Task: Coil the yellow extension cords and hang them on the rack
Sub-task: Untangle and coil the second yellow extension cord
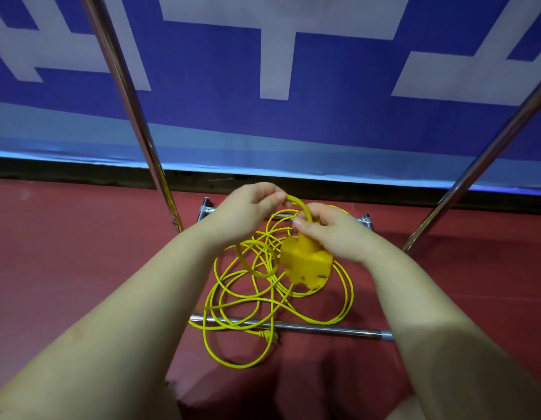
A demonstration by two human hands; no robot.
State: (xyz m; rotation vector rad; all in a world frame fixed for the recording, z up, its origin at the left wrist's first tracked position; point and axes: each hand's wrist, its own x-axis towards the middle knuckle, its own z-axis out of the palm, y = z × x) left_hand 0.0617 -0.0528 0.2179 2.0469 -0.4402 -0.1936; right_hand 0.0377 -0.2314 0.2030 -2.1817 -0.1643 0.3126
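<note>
Both hands are pinching the yellow extension cord [264, 294] near its chunky socket block [305, 262], left hand [248, 207] on the limp, springy lead, right hand [330, 231] beside the block, while loose loops are sprawling over the red floor [81, 237] between the rack's [136, 116] base bars.

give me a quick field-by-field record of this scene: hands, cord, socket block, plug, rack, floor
left hand: pinches the yellow cord just above the socket block
right hand: grips the neck of the socket block, holding it off the floor
yellow cord: uncoiled, in loose tangled loops on the floor, draped over the lower rack bar
socket block: yellow, hanging below the right hand
plug: lies by the front bar of the rack
rack: chrome tubes, two uprights slanting up, nothing hung in view
floor: dark red
backdrop: blue and white banner
</note>
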